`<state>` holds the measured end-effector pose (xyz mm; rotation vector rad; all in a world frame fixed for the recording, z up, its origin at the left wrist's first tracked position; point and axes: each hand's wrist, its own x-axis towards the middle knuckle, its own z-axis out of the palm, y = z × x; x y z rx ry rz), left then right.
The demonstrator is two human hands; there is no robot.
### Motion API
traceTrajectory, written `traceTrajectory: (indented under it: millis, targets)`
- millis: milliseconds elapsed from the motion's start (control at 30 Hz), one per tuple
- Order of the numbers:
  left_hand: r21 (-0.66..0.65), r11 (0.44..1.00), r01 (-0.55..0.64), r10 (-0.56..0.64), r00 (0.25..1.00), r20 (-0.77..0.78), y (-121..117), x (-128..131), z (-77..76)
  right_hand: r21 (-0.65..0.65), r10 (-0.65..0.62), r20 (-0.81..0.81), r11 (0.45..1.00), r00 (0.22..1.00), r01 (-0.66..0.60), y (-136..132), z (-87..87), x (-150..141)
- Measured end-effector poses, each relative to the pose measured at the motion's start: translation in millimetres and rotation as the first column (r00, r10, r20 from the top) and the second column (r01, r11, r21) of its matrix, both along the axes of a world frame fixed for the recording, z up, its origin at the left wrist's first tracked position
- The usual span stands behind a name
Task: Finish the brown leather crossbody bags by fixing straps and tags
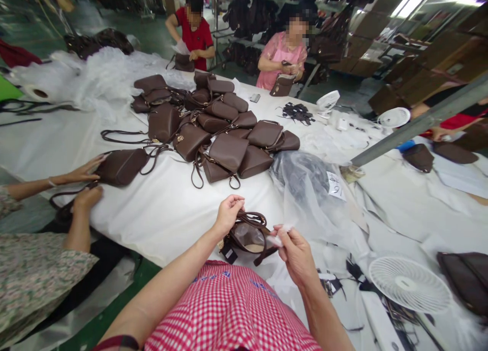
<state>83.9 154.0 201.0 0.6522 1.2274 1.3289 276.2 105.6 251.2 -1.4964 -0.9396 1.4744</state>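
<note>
Has an open brown bag [233, 242] just below and between the grips, with clear plastic [247, 234] and something pale inside. Pinches the coiled strap [253, 218] in the left hand [227, 215], clamps white wrapping [275, 239] in the right hand [296, 250]. Beyond both, heaped brown bags [227, 152]; beyond the right, a translucent plastic sack [301, 188] with dark contents

head cam only, looks fwd + down at hands, close.
</note>
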Motion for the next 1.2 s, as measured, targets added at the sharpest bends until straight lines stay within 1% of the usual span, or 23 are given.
traceTrajectory:
  millis: [67,167,300,367,433,500,567,667,733,800,900,933,967,1000,1033,1067,1100,1133,1167,1200]
  targets:
    - [-0.004,1.0,0.0,0.0,1.0,-0.006,-0.1,0.4,0.1,-0.013,-0.057,-0.067,0.998,0.996,0.056,-0.6,-1.9,0.5]
    - [-0.005,1.0,-0.004,0.004,1.0,-0.006,-0.4,0.1,-0.5,-0.008,-0.094,-0.065,0.996,0.993,0.093,-4.7,-6.4,-1.1]
    - [0.001,1.0,-0.005,0.005,1.0,-0.006,-0.4,0.1,-1.8,0.073,-0.088,-0.051,0.993,0.995,0.091,-10.2,-12.1,-4.6]
    - [0.015,1.0,0.012,-0.012,1.0,-0.029,-1.1,0.1,-1.6,0.147,-0.111,-0.018,0.983,0.994,0.112,-10.3,-14.8,-5.5]
    - [0.038,0.996,0.082,-0.079,0.993,-0.083,-3.1,0.0,0.0,0.259,-0.155,0.077,0.957,0.985,0.13,-8.0,-17.2,-5.3]
    - [0.053,0.976,0.21,-0.2,0.968,-0.15,-6.7,0.1,3.0,0.388,-0.203,0.203,0.915,0.958,0.112,-3.4,-18.4,-4.5]
    - [0.05,0.931,0.361,-0.345,0.917,-0.199,-10.9,0.6,6.5,0.49,-0.232,0.29,0.87,0.929,0.064,3.0,-17.7,-4.6]
    - [0.065,0.844,0.533,-0.503,0.827,-0.252,-15.7,1.6,10.0,0.582,-0.246,0.315,0.813,0.917,0.018,13.9,-14.5,-9.4]
    - [0.082,0.807,0.584,-0.544,0.791,-0.28,-16.6,1.7,10.3,0.62,-0.253,0.332,0.784,0.909,-0.008,21.0,-12.8,-15.6]
    - [0.112,0.788,0.605,-0.553,0.776,-0.303,-16.1,1.3,9.3,0.641,-0.252,0.357,0.767,0.899,-0.039,27.2,-12.7,-22.2]
    - [0.149,0.771,0.619,-0.542,0.762,-0.354,-14.7,-0.4,6.6,0.625,-0.217,0.374,0.777,0.902,-0.073,33.7,-13.3,-26.4]
    - [0.151,0.774,0.614,-0.533,0.762,-0.369,-14.4,-1.1,5.6,0.627,-0.222,0.391,0.774,0.893,-0.082,34.7,-12.0,-25.2]
    - [0.146,0.783,0.605,-0.52,0.765,-0.379,-14.2,-1.8,4.7,0.644,-0.253,0.429,0.759,0.867,-0.098,35.0,-9.2,-22.6]
    - [0.138,0.793,0.593,-0.509,0.769,-0.386,-14.1,-2.5,4.2,0.674,-0.308,0.489,0.728,0.816,-0.129,34.5,-4.8,-19.0]
    - [0.131,0.798,0.588,-0.503,0.769,-0.394,-14.1,-3.1,4.0,0.705,-0.377,0.561,0.685,0.738,-0.186,33.3,1.3,-15.0]
    - [0.128,0.795,0.593,-0.505,0.763,-0.403,-14.0,-3.5,4.4,0.717,-0.438,0.635,0.641,0.637,-0.274,31.6,8.6,-11.1]
    - [0.13,0.785,0.606,-0.513,0.752,-0.414,-13.9,-3.7,5.4,0.695,-0.471,0.706,0.607,0.529,-0.387,29.7,16.4,-8.1]
    - [0.137,0.77,0.624,-0.523,0.739,-0.425,-13.7,-3.6,6.9,0.636,-0.469,0.771,0.583,0.43,-0.505,28.0,23.8,-6.2]
    - [0.148,0.752,0.642,-0.535,0.726,-0.433,-13.3,-3.2,8.7,0.551,-0.433,0.831,0.566,0.348,-0.613,27.0,30.1,-5.6]
    - [0.16,0.737,0.657,-0.543,0.716,-0.439,-12.8,-2.6,10.6,0.453,-0.37,0.885,0.547,0.281,-0.704,26.8,34.4,-6.0]
